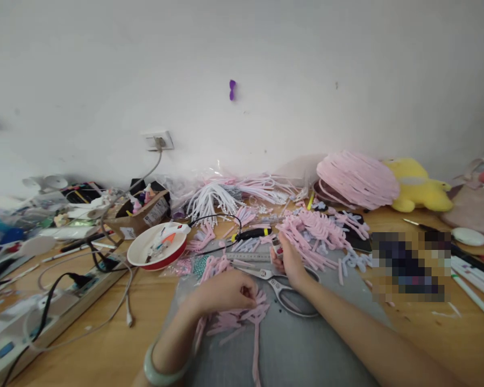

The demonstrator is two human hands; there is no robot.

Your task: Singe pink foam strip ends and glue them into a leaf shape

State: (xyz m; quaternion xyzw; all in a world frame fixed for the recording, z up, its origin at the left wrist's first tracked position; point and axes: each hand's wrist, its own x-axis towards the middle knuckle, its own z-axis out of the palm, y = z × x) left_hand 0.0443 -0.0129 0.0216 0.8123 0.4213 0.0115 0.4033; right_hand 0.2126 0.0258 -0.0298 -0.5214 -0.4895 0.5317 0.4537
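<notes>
My left hand, a pale bangle on its wrist, is closed in a pinch on a pink pipe cleaner piece, whose fuzzy strips branch at the top above a long stem. More cut pink strips lie under this hand. My right hand is wrapped round a small white and dark red object, mostly hidden by the fingers. Large scissors lie on the grey mat, partly behind my right wrist. A metal ruler lies flat between and beyond the hands.
A pile of pink pipe cleaners lies beyond my right hand. Left are a red-rimmed bowl, a cardboard box and a power strip with cables. A glue gun's black cable, white pipe cleaners and a yellow plush toy are farther back.
</notes>
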